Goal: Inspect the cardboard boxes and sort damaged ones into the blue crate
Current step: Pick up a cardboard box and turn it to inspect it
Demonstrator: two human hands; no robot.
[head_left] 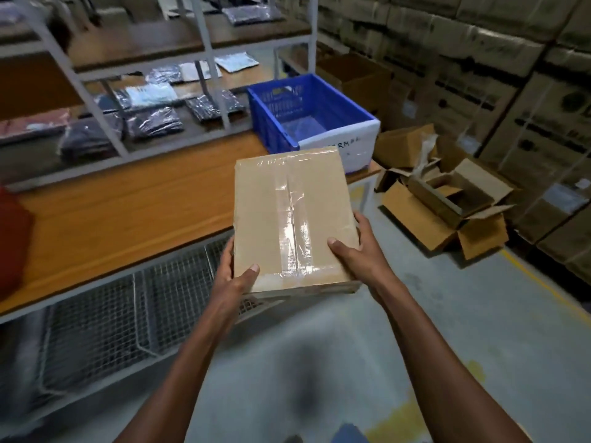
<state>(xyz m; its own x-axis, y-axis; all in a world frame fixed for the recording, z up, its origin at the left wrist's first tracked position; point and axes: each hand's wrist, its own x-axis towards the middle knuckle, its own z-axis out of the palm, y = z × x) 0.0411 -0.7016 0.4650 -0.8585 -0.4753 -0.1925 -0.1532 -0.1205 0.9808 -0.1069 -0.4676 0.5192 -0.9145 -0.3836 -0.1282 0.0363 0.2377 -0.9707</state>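
The taped cardboard box (289, 219) is gripped at its near corners by the left hand (232, 282) and right hand (358, 251). Its long axis points ahead at the blue crate (278, 123), just beyond on the desk (128, 212).

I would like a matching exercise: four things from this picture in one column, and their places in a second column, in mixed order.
Things:
1. taped brown cardboard box
2. blue plastic crate
3. opened empty cardboard cartons
4. folded clothes in clear bags

Places:
A. on the grey floor
B. at the wooden table's far end
C. on the shelf
D. between left hand and right hand

Pairs: 1-D, 2-B, 3-A, 4-C
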